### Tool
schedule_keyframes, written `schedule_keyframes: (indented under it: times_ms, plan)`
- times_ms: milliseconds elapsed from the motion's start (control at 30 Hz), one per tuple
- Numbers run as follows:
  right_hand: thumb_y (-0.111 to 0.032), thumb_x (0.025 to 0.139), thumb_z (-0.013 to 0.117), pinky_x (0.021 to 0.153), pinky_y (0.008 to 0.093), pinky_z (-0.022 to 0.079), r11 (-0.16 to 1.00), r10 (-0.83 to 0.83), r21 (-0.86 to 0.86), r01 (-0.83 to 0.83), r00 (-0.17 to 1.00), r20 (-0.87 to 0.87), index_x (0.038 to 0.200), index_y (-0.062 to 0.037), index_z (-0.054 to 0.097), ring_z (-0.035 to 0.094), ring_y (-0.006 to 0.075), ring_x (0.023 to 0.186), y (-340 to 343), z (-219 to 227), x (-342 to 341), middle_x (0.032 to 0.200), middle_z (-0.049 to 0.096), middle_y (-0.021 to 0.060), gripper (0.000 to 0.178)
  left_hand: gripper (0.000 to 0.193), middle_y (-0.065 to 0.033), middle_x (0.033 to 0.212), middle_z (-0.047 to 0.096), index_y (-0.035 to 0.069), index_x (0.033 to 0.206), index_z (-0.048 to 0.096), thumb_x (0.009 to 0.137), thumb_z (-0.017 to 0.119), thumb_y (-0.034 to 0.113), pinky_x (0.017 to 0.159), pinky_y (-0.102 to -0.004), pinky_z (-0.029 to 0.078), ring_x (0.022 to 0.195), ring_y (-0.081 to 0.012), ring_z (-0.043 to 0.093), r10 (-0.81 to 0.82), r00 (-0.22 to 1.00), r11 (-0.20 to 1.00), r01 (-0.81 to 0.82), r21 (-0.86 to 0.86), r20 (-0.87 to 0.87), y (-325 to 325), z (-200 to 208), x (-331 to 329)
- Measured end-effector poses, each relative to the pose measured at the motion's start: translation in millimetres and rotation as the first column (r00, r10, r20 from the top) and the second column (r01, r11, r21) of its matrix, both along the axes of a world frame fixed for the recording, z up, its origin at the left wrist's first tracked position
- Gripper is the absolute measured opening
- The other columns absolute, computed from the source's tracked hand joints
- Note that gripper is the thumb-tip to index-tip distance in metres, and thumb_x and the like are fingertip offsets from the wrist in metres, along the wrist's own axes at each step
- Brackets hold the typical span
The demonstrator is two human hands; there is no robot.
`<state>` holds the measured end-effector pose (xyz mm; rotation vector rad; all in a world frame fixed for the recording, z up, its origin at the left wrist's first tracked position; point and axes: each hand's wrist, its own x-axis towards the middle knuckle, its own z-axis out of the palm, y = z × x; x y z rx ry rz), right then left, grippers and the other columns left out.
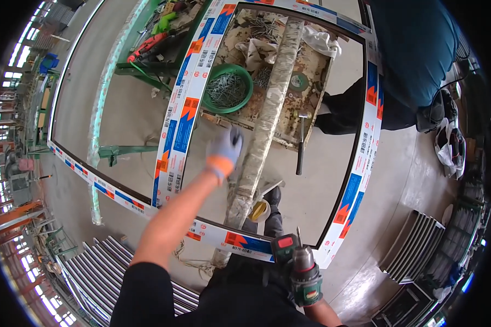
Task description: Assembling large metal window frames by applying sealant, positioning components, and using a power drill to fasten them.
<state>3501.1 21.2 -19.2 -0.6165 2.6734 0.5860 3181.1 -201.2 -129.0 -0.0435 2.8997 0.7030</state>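
Note:
A large rectangular frame [169, 150], wrapped in white film with blue and orange patches, lies in front of me. My left hand [225, 146], in a grey glove with an orange cuff, is over the frame's opening, near a green bowl of screws [244, 103]. Its fingers are smeared by motion. A worn padded beam [270, 117] runs beneath the frame, just right of that hand. At the near edge my right hand [313, 275] grips a cordless drill [303, 260] with its bit pointing away from me. The drill hides most of those fingers.
Beyond the bowl, a worn tray table [311, 106] bears loose screws, cloths and a hammer [301, 144]. A person in blue [414, 49] stands at the far right. Metal profiles [109, 272] lie lower left; more profiles [414, 245] lie right. Power tools [150, 46] sit at upper left.

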Motion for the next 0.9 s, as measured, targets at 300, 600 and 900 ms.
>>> schedule_keyframes:
  times_ms: [300, 600, 900]
  plan:
    - [-0.051, 0.091, 0.059, 0.068, 0.0293, 0.052, -0.784, 0.067, 0.121, 0.609, -0.111, 0.992, 0.121, -0.0060, 0.063, 0.063, 0.0141, 0.076, -4, 17, -51, 0.099, 0.069, 0.0022, 0.054, 0.031, -0.0160, 0.120, 0.064, 0.014, 0.118, 0.063, 0.092, 0.046, 0.018, 0.094, -0.0432, 0.049, 0.112, -0.0321, 0.061, -0.432, 0.893, 0.812, 0.445, -0.377, 0.122, -27, -182, -212]
    - [-0.023, 0.084, 0.062, 0.067, 0.0426, 0.049, -0.647, -0.169, 0.104, 0.756, -0.275, 0.946, 0.085, -0.0119, 0.065, 0.061, 0.0324, 0.072, -8, 44, -88, 0.078, 0.065, 0.0096, 0.011, 0.033, -0.0137, 0.121, 0.064, 0.013, 0.118, 0.064, 0.090, 0.047, 0.013, 0.096, -0.0422, 0.048, 0.115, -0.0306, 0.060, -0.550, 0.809, 0.635, 0.567, -0.525, 0.208, -44, -216, -237]
    - [-0.021, 0.083, 0.065, 0.066, 0.0398, 0.051, -0.654, -0.202, 0.020, 0.756, -0.201, 0.959, 0.090, -0.0094, 0.064, 0.062, 0.0285, 0.070, -3, 22, -70, 0.080, 0.065, 0.0090, 0.013, 0.026, -0.0147, 0.110, 0.069, 0.009, 0.106, 0.070, 0.086, 0.064, 0.023, 0.089, -0.0431, 0.051, 0.103, -0.0341, 0.065, 0.009, 1.000, 0.999, -0.009, -0.050, 0.012, -10, -208, -222]
